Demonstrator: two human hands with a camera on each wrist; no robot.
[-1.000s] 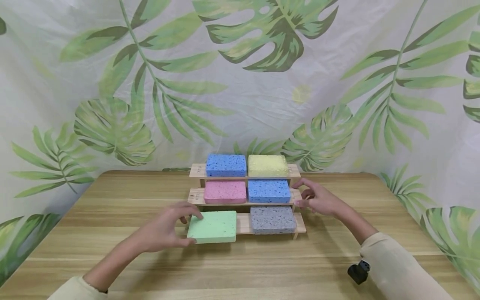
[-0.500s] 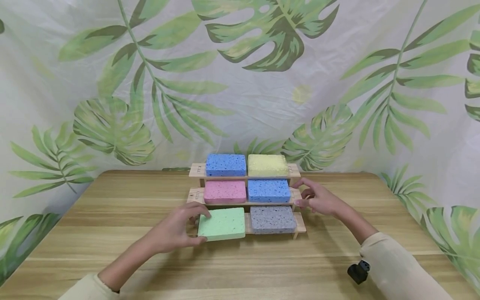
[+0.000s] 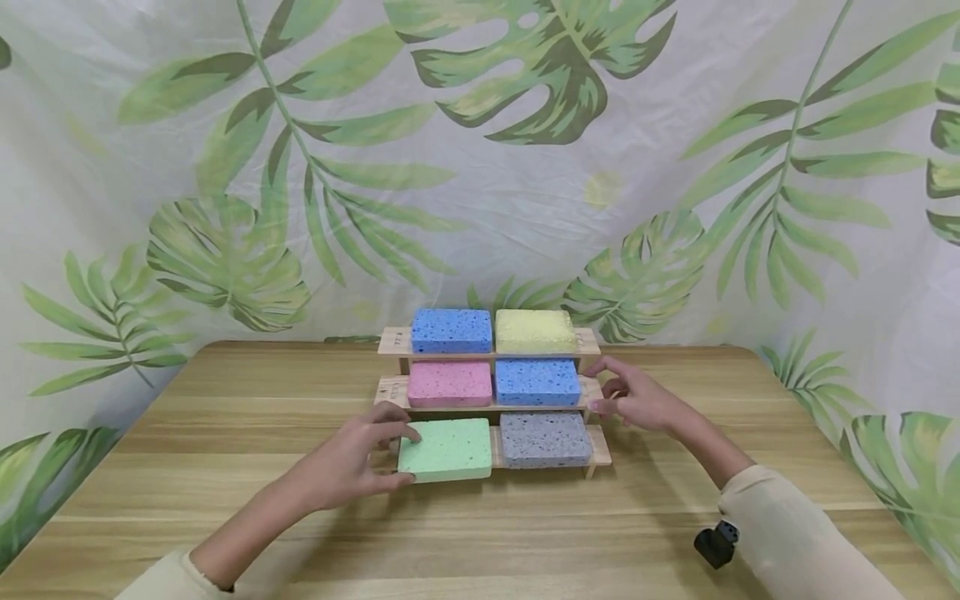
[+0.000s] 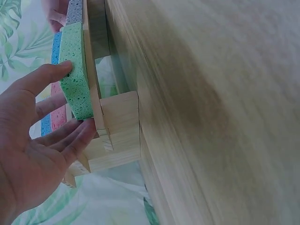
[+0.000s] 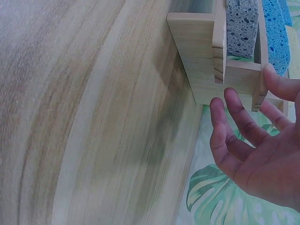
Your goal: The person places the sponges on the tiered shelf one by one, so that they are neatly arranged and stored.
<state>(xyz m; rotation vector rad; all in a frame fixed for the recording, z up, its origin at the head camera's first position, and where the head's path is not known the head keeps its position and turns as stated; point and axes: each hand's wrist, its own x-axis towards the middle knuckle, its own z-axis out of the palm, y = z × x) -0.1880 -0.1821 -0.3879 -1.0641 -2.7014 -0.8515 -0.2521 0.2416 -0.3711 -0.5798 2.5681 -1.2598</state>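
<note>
My left hand grips the left end of a light green sponge, its thumb at the front edge and fingers at the top and far side. The sponge sits on the lowest step of a three-step wooden rack, and the left wrist view shows it lying against that step. At the rack's right side, my right hand holds the end of the middle step between thumb and index finger. The other fingers are bent and apart from the wood. A grey sponge occupies the lowest step's right half.
A pink sponge and a blue sponge lie on the middle step. The top step carries another blue sponge and a yellow sponge. A black clip-like object is by the right sleeve. Leaf-patterned cloth hangs behind the table.
My left hand has shifted the green sponge to the right on the lowest step, closer to the grey one, mostly during the first half second. The right hand has stayed at the rack.
</note>
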